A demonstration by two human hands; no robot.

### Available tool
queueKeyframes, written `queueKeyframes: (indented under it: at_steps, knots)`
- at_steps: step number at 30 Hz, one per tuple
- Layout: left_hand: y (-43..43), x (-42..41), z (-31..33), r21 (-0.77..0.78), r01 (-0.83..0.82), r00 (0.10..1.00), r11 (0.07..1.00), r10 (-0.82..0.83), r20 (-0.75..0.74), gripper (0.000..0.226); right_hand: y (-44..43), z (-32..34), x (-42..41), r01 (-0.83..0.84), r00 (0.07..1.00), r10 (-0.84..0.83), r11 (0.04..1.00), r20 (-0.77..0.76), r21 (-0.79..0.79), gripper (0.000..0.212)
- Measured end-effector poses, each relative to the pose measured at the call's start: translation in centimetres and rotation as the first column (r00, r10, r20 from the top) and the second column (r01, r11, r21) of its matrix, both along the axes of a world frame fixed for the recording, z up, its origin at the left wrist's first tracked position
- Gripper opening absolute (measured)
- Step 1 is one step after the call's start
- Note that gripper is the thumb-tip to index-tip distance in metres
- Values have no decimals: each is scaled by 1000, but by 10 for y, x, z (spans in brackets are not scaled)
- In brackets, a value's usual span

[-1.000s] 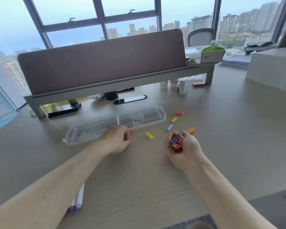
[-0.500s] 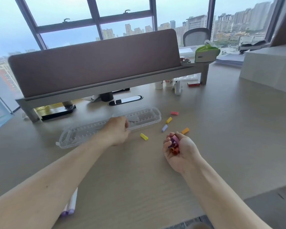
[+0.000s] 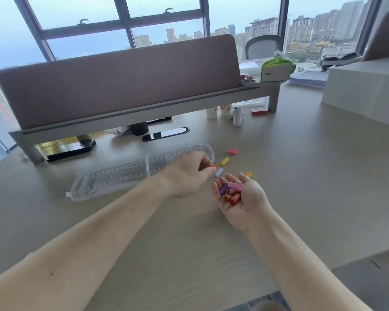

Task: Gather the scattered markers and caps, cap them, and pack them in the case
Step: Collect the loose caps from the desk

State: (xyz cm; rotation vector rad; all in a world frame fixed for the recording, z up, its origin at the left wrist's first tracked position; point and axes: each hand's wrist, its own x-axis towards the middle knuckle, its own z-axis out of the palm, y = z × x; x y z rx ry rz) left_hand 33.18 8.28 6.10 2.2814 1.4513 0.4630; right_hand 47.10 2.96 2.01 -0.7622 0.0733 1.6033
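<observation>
Head view shows our left hand [image 3: 189, 176] pinching an orange cap [image 3: 215, 167] just off the right end of the case [image 3: 112, 176]. Our right hand [image 3: 245, 205], cupped palm-up under gathered caps [image 3: 233, 190], lies slightly further right of the case, so we judge a short rightward drop comes next.

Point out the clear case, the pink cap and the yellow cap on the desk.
clear case [image 3: 112, 176]: head view, left half.
pink cap [image 3: 232, 151]: head view, its middle.
yellow cap [image 3: 224, 161]: head view, its middle.
</observation>
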Motion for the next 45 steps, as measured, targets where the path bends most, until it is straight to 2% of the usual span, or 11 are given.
queueKeyframes:
  at_steps: [4,9,13,17,20,23,27,30,35,41,45]
  knots:
    - [7,-1,6,6,-89,996,996,89,7,23,-1,0,6,19,1000,-20,999,-20,-35,41]
    - [20,-24,-30,-63,-152,972,986,137,-193,26,-2,-6,23,40,997,-43,998,-61,-48,40]
    - [17,-14,-36,54,-99,969,994,109,-221,19,-5,-6,29,56,998,-58,997,-37,-46,39]
    - [-2,15,-3,0,86,990,996,-86,112,30,-3,-2,29,21,1000,-21,1000,-14,1,36]
    - [-10,39,13,-65,230,957,971,-213,198,36,0,-2,31,8,1000,-8,1000,-30,19,38]
    - [5,40,6,-36,65,973,997,-55,223,22,-2,-3,39,65,997,-66,997,-39,-40,36]
    - [30,37,-20,46,-147,989,988,147,6,21,-5,-6,55,100,995,-101,993,-11,-57,43]
    - [35,50,-38,66,-157,979,985,164,-124,19,-6,-5,61,127,992,-127,990,7,-65,39]
    - [32,66,-29,-17,-109,974,994,104,-199,27,-7,-1,68,136,991,-136,990,19,-29,36]
    - [6,91,11,-163,140,976,977,-108,191,25,1,-1,75,98,995,-98,995,20,14,40]
    - [25,90,2,-158,35,966,987,7,258,18,2,-2,81,139,990,-139,990,-23,-14,36]
